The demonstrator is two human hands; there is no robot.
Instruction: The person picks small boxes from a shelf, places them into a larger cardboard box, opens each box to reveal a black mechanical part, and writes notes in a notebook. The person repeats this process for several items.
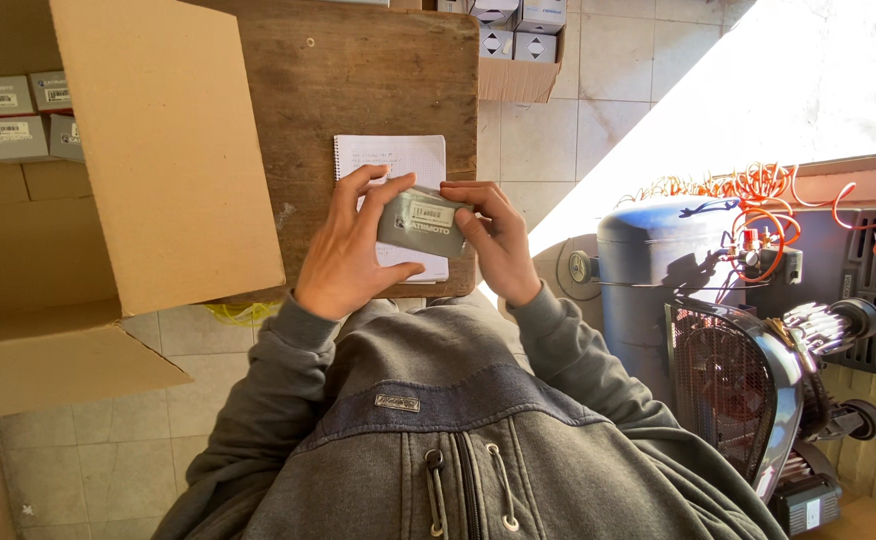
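My left hand [343, 245] and right hand [495, 240] both grip one small grey box [423, 222]. Left fingers are clamped over its top edge, with the thumb pressed under its lower left corner. Right fingers curl around its right end, closed on it. The box sits tilted between the two hands, label side up, held just above the table and not touching it.

Directly under the box: one spiral notepad [390, 160], open, squared paper, lying flat on the wooden table [358, 80]. My hands cover its lower half. Some handwriting shows near the top; too small to make out.

Count of boxes of the same grey kind:
- one in hand;
- four visible in the big cardboard carton [158, 150] at left, lying flat in its far corner, labels up;
- at least four in a second, smaller carton [518, 75] on the tiled floor [598, 120] beyond the table, partly cut off by the frame edge, so I cannot give a full count.

The big carton's raised flap stands between my left hand and the boxes inside it, and overlaps the table's left side.

Right of me: one dark blue air compressor [658, 260] with one wire fan guard [728, 380] and a coiled orange hose [758, 185] on top. It stands close by my right elbow. Strong sunlight falls across the floor behind it.

Grey jacket sleeves [558, 340] cover both arms to the wrist.
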